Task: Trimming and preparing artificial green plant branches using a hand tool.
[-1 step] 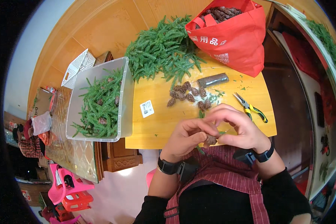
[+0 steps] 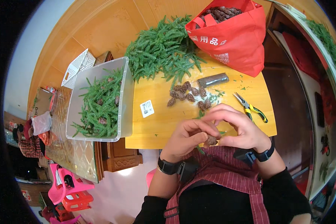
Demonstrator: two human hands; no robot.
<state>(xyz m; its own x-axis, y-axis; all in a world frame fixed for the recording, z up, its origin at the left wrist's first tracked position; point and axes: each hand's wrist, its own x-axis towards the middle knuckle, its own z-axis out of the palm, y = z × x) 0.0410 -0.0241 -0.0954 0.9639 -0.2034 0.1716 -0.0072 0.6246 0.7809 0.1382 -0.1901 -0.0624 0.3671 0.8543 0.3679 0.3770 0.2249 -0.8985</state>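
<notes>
At the table's near edge, my left hand [image 2: 190, 135] pinches a small brown pine cone [image 2: 211, 140] between thumb and fingers. My right hand [image 2: 240, 127] curves in from the other side, its thumb tip beside the cone and its fingers bent toward the left ones. What the right fingertips grip is hidden. A bit of green sprig [image 2: 200, 150] shows just below the cone. Beyond my hands lie several loose pine cones [image 2: 183, 92]. Yellow-and-black pliers [image 2: 248, 106] rest with their jaws parted, to the right of them.
A clear plastic bin [image 2: 126, 104] of green sprigs and cones stands left of the wooden table [image 2: 153, 130]. Green branches [image 2: 162, 48] are heaped at the back, beside a red bag [image 2: 235, 48] full of cones. A dark wrapped bundle [image 2: 212, 80] and a white label [image 2: 147, 108] lie nearer.
</notes>
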